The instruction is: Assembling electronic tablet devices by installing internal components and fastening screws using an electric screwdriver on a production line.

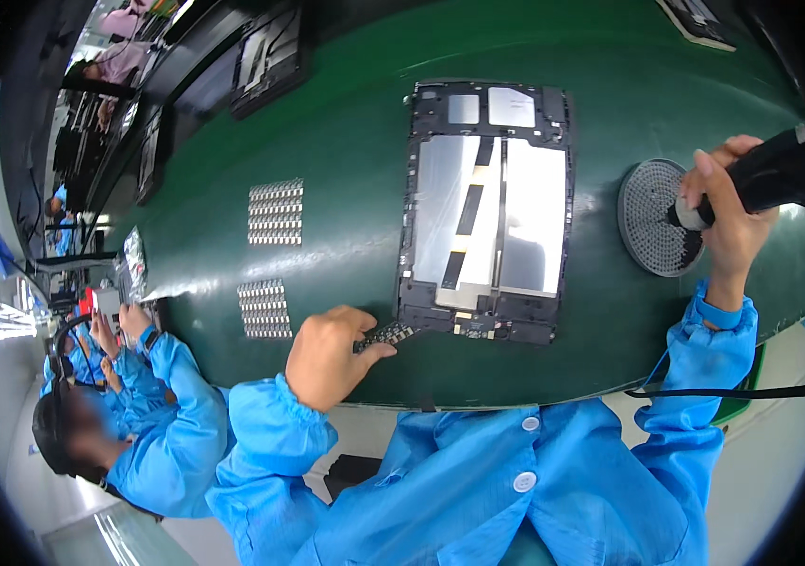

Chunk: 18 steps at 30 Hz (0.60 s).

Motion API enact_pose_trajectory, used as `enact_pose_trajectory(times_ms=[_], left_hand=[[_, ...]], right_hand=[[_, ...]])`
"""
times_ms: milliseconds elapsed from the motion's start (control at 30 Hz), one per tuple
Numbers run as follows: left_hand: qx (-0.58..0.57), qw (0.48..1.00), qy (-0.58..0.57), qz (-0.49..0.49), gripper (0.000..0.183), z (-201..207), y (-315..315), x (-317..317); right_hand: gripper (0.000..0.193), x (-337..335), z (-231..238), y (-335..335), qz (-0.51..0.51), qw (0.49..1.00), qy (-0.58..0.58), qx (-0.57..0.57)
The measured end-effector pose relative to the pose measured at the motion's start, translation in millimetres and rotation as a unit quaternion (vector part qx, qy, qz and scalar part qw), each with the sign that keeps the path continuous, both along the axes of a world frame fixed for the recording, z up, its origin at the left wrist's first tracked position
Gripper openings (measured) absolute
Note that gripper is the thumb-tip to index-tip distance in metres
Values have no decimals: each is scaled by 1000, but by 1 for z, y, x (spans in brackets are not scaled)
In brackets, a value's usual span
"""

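One black-framed, silver-panelled device (pixel 532 215), left hand (pixel 331 354) pinching speckled strip (pixel 393 334), right hand (pixel 734 219) gripping black tool (pixel 780 173)

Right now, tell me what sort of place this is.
Probably an electronics workshop: an opened tablet-like device on a green bench, grids of small parts, and a co-worker in a blue smock.

device panel (pixel 531 217): glossy, metallic | tray (pixel 643 222): matt plastic | sleeve (pixel 706 363): smooth cloth

Near the far right corner of the green tabletop (pixel 355 226), a dark-framed panel (pixel 699 23) is lying. Another dark-framed panel (pixel 268 58) is lying along the far left edge. A crumpled silvery bag (pixel 134 259) is resting by the left edge, where a blue-clad co-worker (pixel 176 424) is raising both hands.
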<state>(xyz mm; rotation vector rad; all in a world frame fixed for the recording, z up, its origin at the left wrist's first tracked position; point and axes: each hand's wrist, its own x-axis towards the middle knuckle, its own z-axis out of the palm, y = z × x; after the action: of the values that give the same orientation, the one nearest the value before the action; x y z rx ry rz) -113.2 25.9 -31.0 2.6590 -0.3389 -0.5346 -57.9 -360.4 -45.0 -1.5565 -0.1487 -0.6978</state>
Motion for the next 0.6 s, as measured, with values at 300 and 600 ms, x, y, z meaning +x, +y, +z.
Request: enact_pose_trajectory(times_ms=[300,600], left_hand=[[85,994,-19,-72,24,15,30,29],[-111,987,58,104,56,3,-13,86]], right_hand=[[28,-1,-1,-1,6,1000,4,-10],[29,-1,-2,3,1,1000,-4,21]])
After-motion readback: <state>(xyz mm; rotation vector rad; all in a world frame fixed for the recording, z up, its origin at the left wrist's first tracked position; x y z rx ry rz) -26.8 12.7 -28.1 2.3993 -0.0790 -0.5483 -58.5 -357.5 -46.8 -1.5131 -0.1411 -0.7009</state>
